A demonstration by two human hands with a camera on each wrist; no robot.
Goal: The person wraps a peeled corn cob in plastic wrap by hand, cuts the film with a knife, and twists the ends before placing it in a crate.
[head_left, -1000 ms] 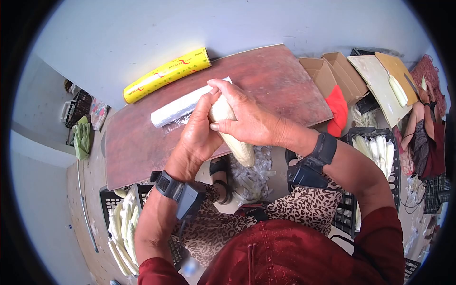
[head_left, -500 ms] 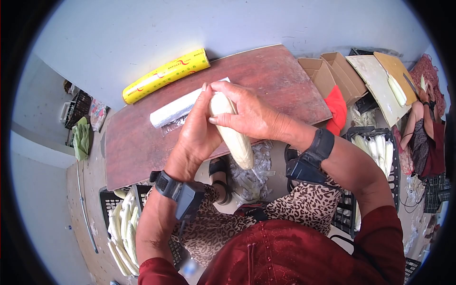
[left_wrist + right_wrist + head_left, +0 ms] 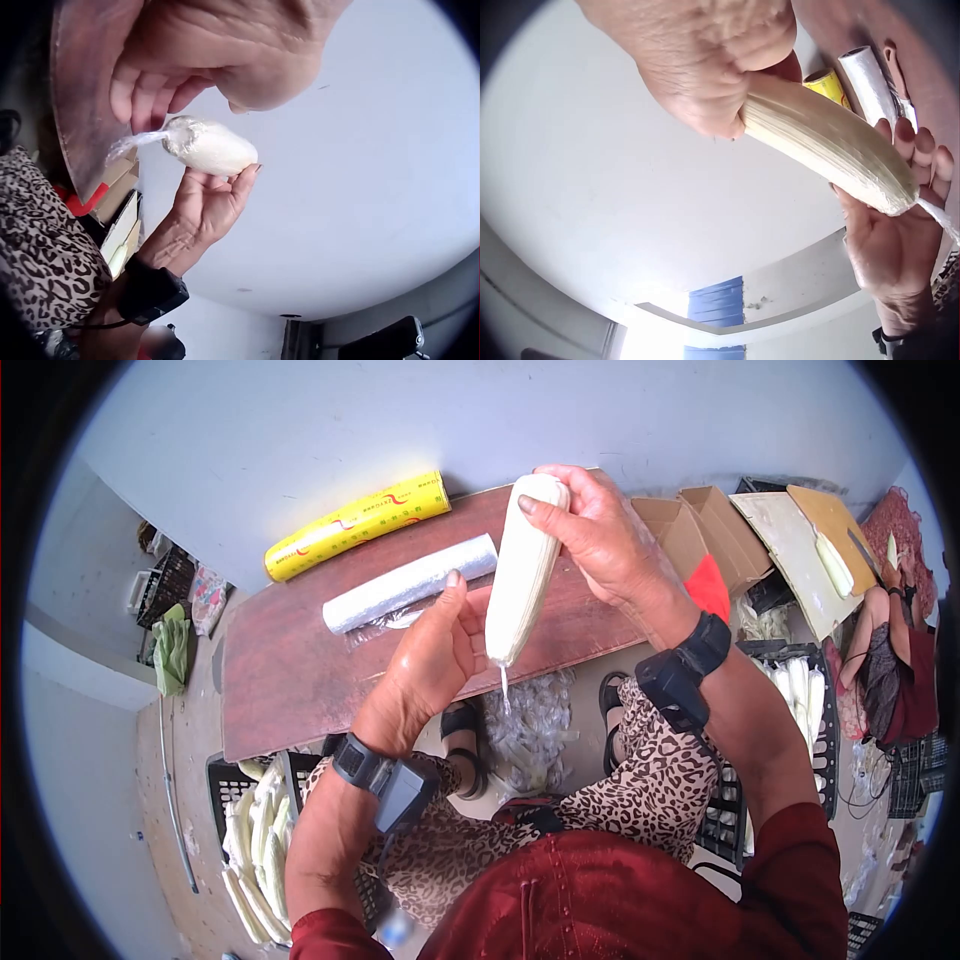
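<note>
An ear of corn in pale husk point(image 3: 525, 580), wrapped in clear film, is held up over the front part of the table. My right hand point(image 3: 605, 545) grips it near its upper end, thumb across the front. From the lower end hangs a twisted tail of film point(image 3: 504, 685), seen too in the left wrist view beside the corn point(image 3: 214, 146). My left hand point(image 3: 430, 650) is next to that lower end, fingers loosely extended, palm toward the corn. In the right wrist view the left hand point(image 3: 900, 247) lies behind the corn's tip, holding nothing.
On the reddish table point(image 3: 290, 680) lie a film roll point(image 3: 400, 588), a yellow roll point(image 3: 360, 525) and a brown-handled knife point(image 3: 897, 71). Crates of corn point(image 3: 262, 830) flank my legs. Cardboard boxes point(image 3: 705, 535) stand right; another person point(image 3: 895, 640) sits beyond. Plastic scraps point(image 3: 530, 730) litter the floor.
Both hands were around the corn; now the left has let go and sits lower left. The right hand has lifted the corn up and right, and the film tail has come into view.
</note>
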